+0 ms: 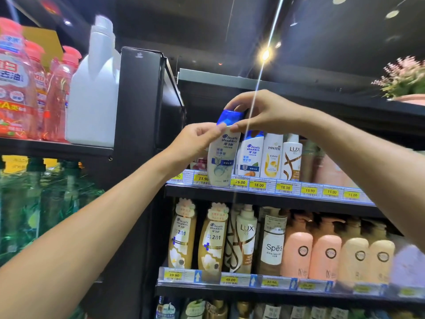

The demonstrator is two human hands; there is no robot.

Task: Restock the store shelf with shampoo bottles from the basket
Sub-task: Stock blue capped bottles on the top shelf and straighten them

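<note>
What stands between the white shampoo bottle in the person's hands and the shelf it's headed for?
Nothing visible does. The shampoo bottle, held by the left hand and right hand, hangs in front of the shelf edge, left of a matching bottle. The spot behind it is hidden by the bottle itself.

Light is being reflected off the smooth, glossy white plastic of a shampoo bottle [222, 157] and its shiny blue cap [230, 118]. Paper price tags [239, 182] are being displayed behind clear plastic strips [296, 189] on a matt black shelf [276, 199]. A matt white plastic jug [92, 97] and translucent pink plastic bottles [58, 100] are being shown alongside, while gold bottles [181, 245] below are being lent a satin sheen.
</note>
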